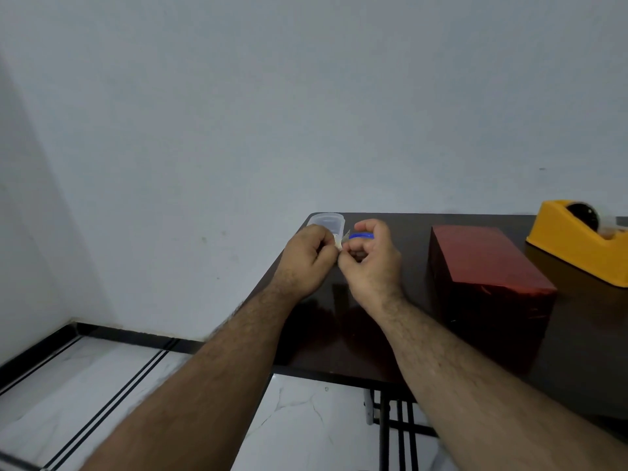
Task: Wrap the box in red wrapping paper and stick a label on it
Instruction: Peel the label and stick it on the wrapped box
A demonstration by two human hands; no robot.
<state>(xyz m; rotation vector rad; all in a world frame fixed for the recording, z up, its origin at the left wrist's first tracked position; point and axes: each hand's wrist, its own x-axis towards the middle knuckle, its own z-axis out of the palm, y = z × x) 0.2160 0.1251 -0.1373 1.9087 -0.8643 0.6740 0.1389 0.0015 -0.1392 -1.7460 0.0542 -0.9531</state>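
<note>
The box (489, 277), covered in shiny red wrapping paper, stands on the dark table (339, 334) to the right of my hands. My left hand (307, 260) and my right hand (372, 260) meet above the table's far left corner. Between their fingertips they pinch a small pale piece, apparently a label (341, 241). A blue object (361, 236) lies just behind my right hand's fingers; I cannot tell whether the hand holds it. Both hands have curled fingers.
A clear plastic container (328, 222) sits at the table's far left corner, just behind my hands. A yellow tape dispenser (577, 241) stands at the far right. The wall runs close behind the table; white tiled floor lies to the left.
</note>
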